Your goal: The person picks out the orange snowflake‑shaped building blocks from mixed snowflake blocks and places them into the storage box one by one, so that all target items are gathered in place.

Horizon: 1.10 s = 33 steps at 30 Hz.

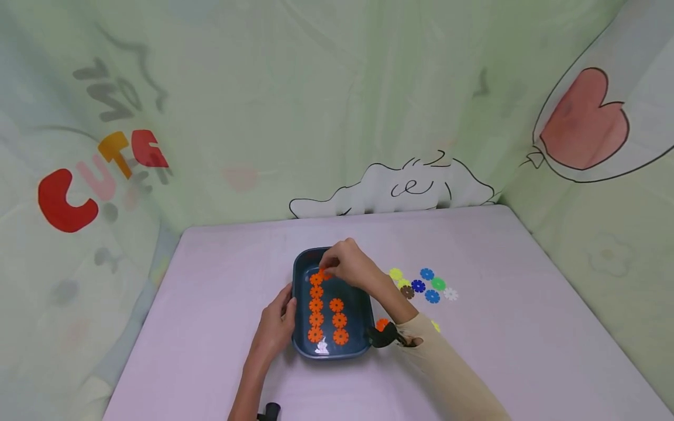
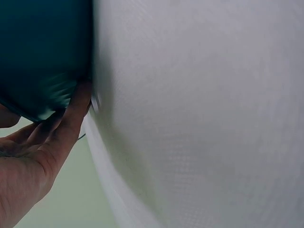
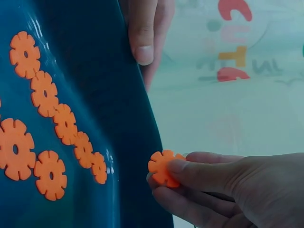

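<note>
A dark blue rectangular tray (image 1: 358, 304) lies on the table. Several orange slotted discs (image 1: 316, 305) form a column along its left side, and three more orange discs (image 1: 339, 320) line up to their right. My left hand (image 1: 279, 321) holds the tray's left side, thumb (image 3: 144, 50) at the rim and fingers (image 2: 76, 104) against the outer wall. Over the tray's far end, my right hand (image 1: 350, 264) pinches another orange disc (image 3: 164, 167) between thumb and fingers. That disc is partly hidden by the fingers in the head view.
Right of the tray lie loose discs: yellow (image 1: 396, 273), brown (image 1: 407, 292), blue (image 1: 427, 273), green (image 1: 438, 283) and white (image 1: 450, 294). An orange disc (image 1: 382, 323) sits beside the tray's right wall, near the right forearm. Printed cloth (image 1: 263, 117) hangs round the table.
</note>
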Each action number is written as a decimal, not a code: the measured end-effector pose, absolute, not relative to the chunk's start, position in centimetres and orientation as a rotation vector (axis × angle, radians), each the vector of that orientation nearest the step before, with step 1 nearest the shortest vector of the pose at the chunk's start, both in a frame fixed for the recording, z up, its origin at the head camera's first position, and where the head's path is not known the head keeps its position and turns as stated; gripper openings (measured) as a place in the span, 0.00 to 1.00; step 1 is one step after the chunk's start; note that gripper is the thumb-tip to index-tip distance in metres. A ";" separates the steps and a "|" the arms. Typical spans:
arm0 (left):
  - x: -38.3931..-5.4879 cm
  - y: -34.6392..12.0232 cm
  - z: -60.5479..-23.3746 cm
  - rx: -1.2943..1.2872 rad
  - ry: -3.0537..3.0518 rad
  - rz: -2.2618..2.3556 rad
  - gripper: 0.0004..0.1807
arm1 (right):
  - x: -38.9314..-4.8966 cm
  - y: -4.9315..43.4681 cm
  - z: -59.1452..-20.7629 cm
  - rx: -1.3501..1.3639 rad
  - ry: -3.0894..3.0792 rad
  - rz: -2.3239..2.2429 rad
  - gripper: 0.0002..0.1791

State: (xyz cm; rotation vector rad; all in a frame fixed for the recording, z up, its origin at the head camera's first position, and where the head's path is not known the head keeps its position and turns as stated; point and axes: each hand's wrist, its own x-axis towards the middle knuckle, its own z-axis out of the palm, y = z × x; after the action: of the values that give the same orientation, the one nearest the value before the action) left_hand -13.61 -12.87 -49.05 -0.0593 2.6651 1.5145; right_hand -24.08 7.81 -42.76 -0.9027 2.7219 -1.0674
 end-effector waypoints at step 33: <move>-13.6 -12.7 -49.1 -0.070 2.684 1.494 0.29 | -25.6 7.3 -45.2 -0.752 2.599 -0.739 0.09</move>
State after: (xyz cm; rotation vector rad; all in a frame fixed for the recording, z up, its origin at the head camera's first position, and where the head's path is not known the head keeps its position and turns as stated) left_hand -13.56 -12.75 -49.08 -0.0701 2.6837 1.4941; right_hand -25.56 7.35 -45.22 -0.7522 2.5985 -0.7395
